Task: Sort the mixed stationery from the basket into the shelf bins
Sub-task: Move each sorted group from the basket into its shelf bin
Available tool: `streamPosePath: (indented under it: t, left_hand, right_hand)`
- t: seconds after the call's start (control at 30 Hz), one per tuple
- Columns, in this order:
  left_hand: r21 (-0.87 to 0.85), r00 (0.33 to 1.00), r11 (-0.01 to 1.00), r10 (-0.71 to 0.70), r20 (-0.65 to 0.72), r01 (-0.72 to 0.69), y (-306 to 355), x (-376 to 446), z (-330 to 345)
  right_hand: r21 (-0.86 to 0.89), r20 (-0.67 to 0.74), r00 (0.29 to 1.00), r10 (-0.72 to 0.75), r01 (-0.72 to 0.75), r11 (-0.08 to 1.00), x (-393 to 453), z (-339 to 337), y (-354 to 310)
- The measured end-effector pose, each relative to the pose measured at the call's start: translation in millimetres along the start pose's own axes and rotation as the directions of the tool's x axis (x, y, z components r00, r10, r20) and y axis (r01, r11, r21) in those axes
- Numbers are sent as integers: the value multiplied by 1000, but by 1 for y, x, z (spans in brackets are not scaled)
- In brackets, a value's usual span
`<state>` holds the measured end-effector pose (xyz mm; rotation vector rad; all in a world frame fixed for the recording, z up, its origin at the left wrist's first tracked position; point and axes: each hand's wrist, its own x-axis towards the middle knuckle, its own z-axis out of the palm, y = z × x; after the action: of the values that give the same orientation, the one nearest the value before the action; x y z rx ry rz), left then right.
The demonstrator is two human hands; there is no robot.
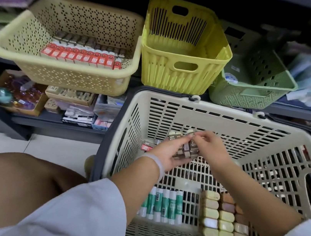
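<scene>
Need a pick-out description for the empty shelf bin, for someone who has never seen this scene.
Start from the big cream shopping basket in the foreground and look at the shelf just behind its far rim, where three bins stand in a row. Take the bright yellow bin in the middle. Unlike the wide beige bin on its left and the green bin on its right, it is tall, slotted and shows nothing inside.

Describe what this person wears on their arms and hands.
Both arms wear loose, pale grey-white long sleeves, pushed up so the forearms are bare. The left wrist carries a pale, translucent-looking bangle. The left hand and right hand are bare: no gloves, no rings visible.
</scene>
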<state>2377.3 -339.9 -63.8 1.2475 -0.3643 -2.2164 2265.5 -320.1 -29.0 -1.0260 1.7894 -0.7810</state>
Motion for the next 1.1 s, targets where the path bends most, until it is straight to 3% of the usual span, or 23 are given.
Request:
streamPosePath:
  t: [0.13, 0.23, 0.33, 0.47, 0.57, 0.7, 0.93, 1.1]
  left_hand:
    - [-100, 986, 989, 118, 116, -106, 35, -40, 3]
    - [-175, 954, 967, 221, 201, -187, 61, -76, -3]
    - [-178, 922, 936, 335, 193, -303, 88, -110, -14]
    - [-31, 880, 890, 454, 143, -454, 116, -147, -31]
    - [-16, 833, 840, 541, 115, -543, 131, -168, -43]
    - [-95, 815, 819, 573, 85, -566, 156, -190, -64]
    - [-275, 859, 820, 509, -51, -502, 202, -203, -120]
    - [-356, 830, 768, 556, -45, -533, 229, -203, -155]
  right_hand:
    - [204, 65, 986, -151, 134, 970, -14, -5, -44]
    - [261, 110, 948, -298, 261, 929, -25, 4, -81]
    - [319, 181, 900, -397, 329, 889, -37, 22, -113]
    - [274, 257, 834, -488, 422, 864, -49, 51, -151]
    - [249, 296, 794, -531, 473, 845, -56, 70, -178]
    - [142, 252, 749, -613, 598, 789, -60, 93, -210]
    - [-134, 220, 659, -720, 751, 646, -50, 157, -251]
    - [-147, 248, 654, -715, 755, 639, -32, 197, -274]
